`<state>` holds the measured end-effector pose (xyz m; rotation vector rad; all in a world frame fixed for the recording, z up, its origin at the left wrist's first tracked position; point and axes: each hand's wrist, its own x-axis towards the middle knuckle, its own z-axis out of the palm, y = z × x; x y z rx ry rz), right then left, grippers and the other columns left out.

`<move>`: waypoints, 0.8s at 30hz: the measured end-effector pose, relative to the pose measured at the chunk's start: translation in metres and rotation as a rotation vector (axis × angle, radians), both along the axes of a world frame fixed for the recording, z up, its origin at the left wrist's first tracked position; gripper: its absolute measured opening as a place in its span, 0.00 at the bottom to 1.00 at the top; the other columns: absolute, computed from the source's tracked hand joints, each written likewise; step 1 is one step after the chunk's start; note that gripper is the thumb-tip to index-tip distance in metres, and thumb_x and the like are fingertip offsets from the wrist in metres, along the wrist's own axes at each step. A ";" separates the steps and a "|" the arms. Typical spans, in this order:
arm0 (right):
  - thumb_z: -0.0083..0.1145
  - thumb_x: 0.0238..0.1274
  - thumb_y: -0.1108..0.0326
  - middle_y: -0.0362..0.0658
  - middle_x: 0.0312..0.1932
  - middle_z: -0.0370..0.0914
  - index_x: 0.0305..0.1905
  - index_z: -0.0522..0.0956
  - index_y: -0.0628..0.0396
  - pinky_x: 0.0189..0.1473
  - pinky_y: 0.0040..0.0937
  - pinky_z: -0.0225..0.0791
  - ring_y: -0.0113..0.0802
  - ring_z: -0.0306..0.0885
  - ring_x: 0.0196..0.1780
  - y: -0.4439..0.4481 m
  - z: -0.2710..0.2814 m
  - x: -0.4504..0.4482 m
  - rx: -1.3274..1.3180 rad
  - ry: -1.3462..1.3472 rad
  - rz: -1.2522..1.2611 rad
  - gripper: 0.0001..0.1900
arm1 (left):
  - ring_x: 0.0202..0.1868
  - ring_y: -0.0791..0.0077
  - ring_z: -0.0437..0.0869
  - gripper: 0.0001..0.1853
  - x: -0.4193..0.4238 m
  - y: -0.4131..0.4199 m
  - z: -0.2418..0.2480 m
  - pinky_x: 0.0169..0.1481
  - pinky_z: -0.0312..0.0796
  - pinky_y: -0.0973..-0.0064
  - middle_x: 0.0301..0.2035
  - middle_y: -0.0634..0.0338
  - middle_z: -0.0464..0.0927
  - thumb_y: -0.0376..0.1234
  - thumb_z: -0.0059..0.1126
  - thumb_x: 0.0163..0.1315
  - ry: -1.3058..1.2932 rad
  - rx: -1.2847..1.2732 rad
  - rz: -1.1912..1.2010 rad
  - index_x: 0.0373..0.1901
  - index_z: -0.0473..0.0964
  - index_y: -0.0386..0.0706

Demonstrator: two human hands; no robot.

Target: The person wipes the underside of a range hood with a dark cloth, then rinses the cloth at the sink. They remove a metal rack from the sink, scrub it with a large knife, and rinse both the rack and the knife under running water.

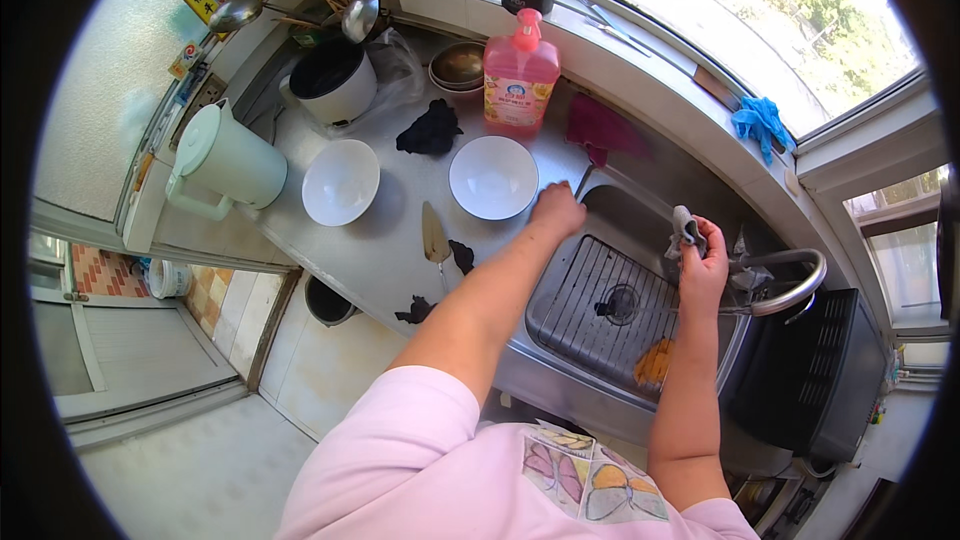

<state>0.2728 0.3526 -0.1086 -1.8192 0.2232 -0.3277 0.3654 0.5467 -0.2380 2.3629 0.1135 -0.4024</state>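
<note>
My left hand [559, 210] is at the right rim of a white bowl [493, 178] on the steel counter; its fingers are curled, and whether they grip anything is hidden. Over the sink's right side, my right hand [703, 266] holds a crumpled grey cloth [686, 231] beside the curved metal faucet [806, 281]. A wire rack [600, 292] lies in the steel sink, with an orange-yellow cloth or sponge [654, 362] on it. Another white bowl [341, 182] sits farther left. Between the bowls and my left forearm lies a metal spatula-like utensil [433, 232].
A pink soap pump bottle [520, 82] stands behind the nearer bowl, with stacked metal bowls [459, 66] beside it. Dark rags [430, 127] and a maroon cloth [600, 124] lie about. A green pitcher [225, 157] and white pot [334, 82] stand left; blue gloves [761, 124] rest on the sill.
</note>
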 end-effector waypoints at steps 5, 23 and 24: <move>0.51 0.63 0.75 0.34 0.40 0.76 0.50 0.74 0.54 0.39 0.22 0.68 0.20 0.72 0.40 0.008 -0.008 0.004 0.304 0.207 -0.038 0.12 | 0.54 0.45 0.75 0.30 0.019 0.049 -0.015 0.61 0.68 0.61 0.51 0.35 0.72 0.39 0.56 0.54 -0.150 -0.061 0.227 0.53 0.66 0.26; 0.41 0.68 0.66 0.53 0.39 0.74 0.48 0.66 0.64 0.33 0.34 0.78 0.41 0.76 0.36 0.219 0.025 0.207 1.227 0.580 0.270 0.12 | 0.27 0.73 0.77 0.17 0.206 0.143 0.164 0.36 0.70 0.72 0.25 0.59 0.77 0.42 0.45 0.69 -0.495 -0.048 -0.079 0.38 0.76 0.37; 0.40 0.69 0.66 0.52 0.40 0.74 0.48 0.66 0.63 0.33 0.34 0.78 0.41 0.76 0.36 0.215 0.020 0.210 1.228 0.610 0.266 0.12 | 0.27 0.72 0.77 0.17 0.206 0.138 0.158 0.36 0.70 0.72 0.25 0.58 0.77 0.42 0.45 0.69 -0.494 -0.077 -0.089 0.37 0.75 0.37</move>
